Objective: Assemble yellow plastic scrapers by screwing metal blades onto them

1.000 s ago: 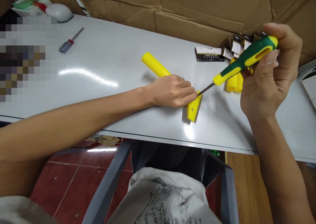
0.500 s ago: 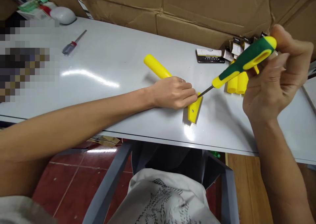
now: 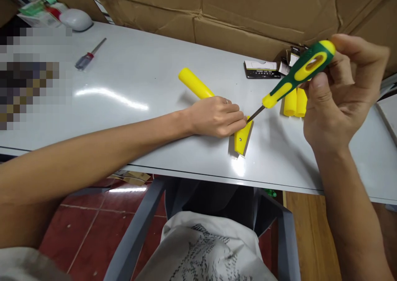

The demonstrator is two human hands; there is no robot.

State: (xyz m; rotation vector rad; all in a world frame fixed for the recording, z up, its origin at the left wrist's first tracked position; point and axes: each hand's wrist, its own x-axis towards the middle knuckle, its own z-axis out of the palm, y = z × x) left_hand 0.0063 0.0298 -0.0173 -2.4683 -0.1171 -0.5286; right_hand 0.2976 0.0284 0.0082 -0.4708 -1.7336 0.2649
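Cloth of our white shirt (image 3: 214,248), wrinkled and speckled with dark print, is nearest, between the smooth grey arms of a chair (image 3: 133,227). Below are glossy red floor tiles (image 3: 83,223). Above them runs the desk (image 3: 139,66), its white surface slick enough to throw back the light. Near its front edge lies the yellow scraper (image 3: 244,134): a tapering plastic head with a small round screw towards us, a pale strip at its end, and a round, smooth handle slanting away. Our left hand (image 3: 217,117) is closed over its middle, fingers bent. Our right hand (image 3: 344,101) holds a green-and-yellow screwdriver (image 3: 294,76) by the rear of its moulded handle, thumb and fingers about it; the dark metal shaft slopes down to the scraper beside our left fingertips. Whether the tip sits in a screw we cannot tell.

Beyond, two yellow tubes (image 3: 290,103) lie side by side, partly hidden by the right hand. Behind them are small cartons (image 3: 294,57) and a flat black-and-white box (image 3: 262,70), contents hidden from us. Far left, a clear-handled screwdriver (image 3: 85,61) lies before a white rounded thing (image 3: 76,20). Creased brown cardboard (image 3: 229,4) stands behind the desk.
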